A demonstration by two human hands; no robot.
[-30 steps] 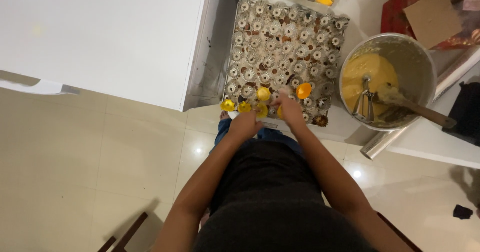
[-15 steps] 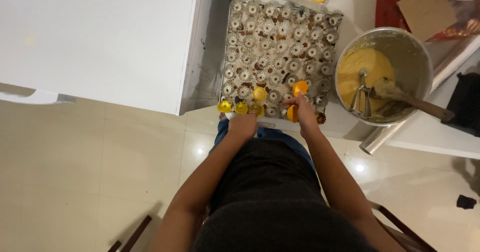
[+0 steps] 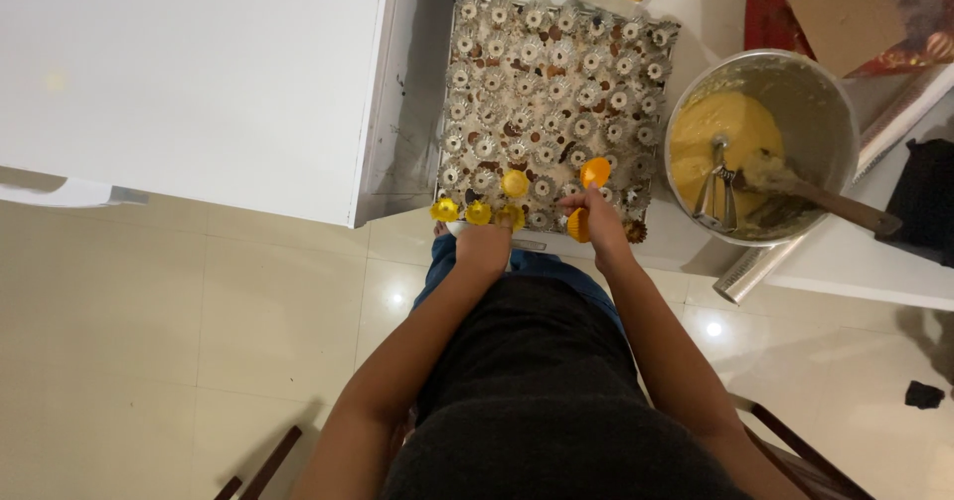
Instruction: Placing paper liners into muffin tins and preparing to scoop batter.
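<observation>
Both arms stretch forward: the left hand (image 3: 484, 245) curls at the tray's (image 3: 447, 112) near edge by filled yellow moulds (image 3: 478, 212), its grip hidden, while the right hand (image 3: 596, 224) pinches an orange spoon (image 3: 594, 173). Fluted metal cups (image 3: 556, 87) crowd the tray; beside it, a steel bowl (image 3: 825, 102) holds thick yellow batter (image 3: 711, 127).

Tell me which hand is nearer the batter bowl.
Right. The right hand is at the tray's near edge, just left of the batter bowl; the left hand is farther left.

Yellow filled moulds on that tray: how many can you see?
4. Three sit in a row on the tray's near edge by the left hand. One sits a row further in. Hands may hide others.
</observation>
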